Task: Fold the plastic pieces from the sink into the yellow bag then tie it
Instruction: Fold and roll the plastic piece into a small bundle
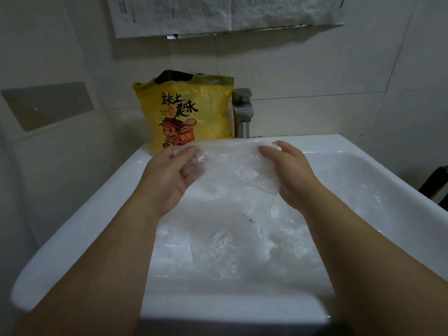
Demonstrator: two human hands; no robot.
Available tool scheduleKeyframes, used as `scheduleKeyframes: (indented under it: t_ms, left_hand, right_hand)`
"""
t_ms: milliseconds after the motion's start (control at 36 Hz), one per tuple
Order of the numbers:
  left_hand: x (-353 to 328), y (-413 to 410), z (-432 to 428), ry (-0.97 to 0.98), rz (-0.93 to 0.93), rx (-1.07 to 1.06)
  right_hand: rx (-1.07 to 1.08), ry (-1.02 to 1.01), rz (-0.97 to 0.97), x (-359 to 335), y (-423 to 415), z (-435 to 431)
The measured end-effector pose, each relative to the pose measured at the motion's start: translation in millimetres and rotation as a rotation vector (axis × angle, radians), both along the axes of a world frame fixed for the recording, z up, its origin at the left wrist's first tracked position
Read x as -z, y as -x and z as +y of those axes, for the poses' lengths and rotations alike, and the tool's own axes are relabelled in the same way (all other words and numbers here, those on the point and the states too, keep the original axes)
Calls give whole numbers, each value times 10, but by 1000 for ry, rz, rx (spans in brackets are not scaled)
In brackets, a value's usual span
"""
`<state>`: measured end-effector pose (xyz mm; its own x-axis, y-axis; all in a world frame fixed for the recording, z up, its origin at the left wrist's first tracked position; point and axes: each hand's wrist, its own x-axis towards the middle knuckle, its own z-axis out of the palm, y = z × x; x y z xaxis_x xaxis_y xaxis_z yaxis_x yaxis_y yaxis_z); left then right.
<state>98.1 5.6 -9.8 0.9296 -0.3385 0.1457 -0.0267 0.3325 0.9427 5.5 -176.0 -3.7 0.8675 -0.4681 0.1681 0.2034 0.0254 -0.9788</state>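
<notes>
A clear plastic piece (230, 163) is stretched between both hands above the white sink (97, 209). My left hand (167, 180) pinches its left end, my right hand (291, 175) pinches its right end. More crumpled clear plastic pieces (230, 243) lie in the sink basin below. The yellow bag (184, 110), printed with black characters and a cartoon figure, stands upright on the sink's back ledge with its top open, just behind my left hand.
A metal faucet (242, 112) stands right of the yellow bag. Tiled wall rises behind, with a grey plate (48, 105) on the left wall and paper sheets (218, 13) hung above. A dark object (436, 185) sits at the right edge.
</notes>
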Motion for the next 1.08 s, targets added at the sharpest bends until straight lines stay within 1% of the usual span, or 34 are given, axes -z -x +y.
scheduleKeyframes:
  t_ms: [28,83,250,361,389,417,472,500,528,583,639,694,722,778,806,833,889,944,1000,1083]
  left_hand:
    - [7,14,-10,-9,0,-5]
    - [24,29,-32,-55,-24,-23]
    - [34,44,-24,-218,-81,-217]
    - [82,13,-10,-471,-257,-410]
    - [83,10,-5,-488,-281,-448]
    - [62,32,-1,-464,-293,-446]
    - [5,86,12,-368,-305,-355]
    - [-15,117,15,-370,-316,-278]
    - [-22,151,15,-423,-324,-190]
    - [-15,227,-1,-607,-320,-30]
    - [26,249,-19,-700,-302,75]
    - [51,240,-24,-684,-278,96]
    - [49,233,-19,-658,-263,77]
    - [40,206,-11,-563,-198,41]
    - [32,198,-8,-516,-166,36]
    - [24,198,-7,-485,-145,42]
    - [12,201,-10,-457,-116,67]
    - [0,200,-7,-437,-83,85]
    - [-17,195,3,-421,-44,112]
    - [-39,230,25,-473,-27,226]
  right_hand:
    - [11,-30,-16,1,-4,5]
    - [70,-25,-32,12,-21,5]
    - [208,152,-21,43,-37,-22]
    - [217,280,-11,46,-6,-36]
    - [216,315,-1,46,2,-24]
    - [216,351,6,50,5,-13]
    - [213,407,10,56,-2,9]
    - [209,420,6,51,-4,20]
    - [205,410,1,48,-2,25]
    - [194,331,-14,46,-3,15]
    - [202,231,-8,28,10,-4]
    - [162,70,28,0,22,-34]
    - [84,-64,44,-22,36,-44]
    - [-136,-315,49,-65,60,-70]
    - [-232,-353,63,-74,64,-84]
    - [-301,-343,90,-73,67,-83]
    - [-342,-294,129,-52,54,-59]
    - [-270,-298,114,-34,29,-35]
    - [-166,-359,54,-26,1,-69]
    - [-110,-436,-37,-34,8,-110]
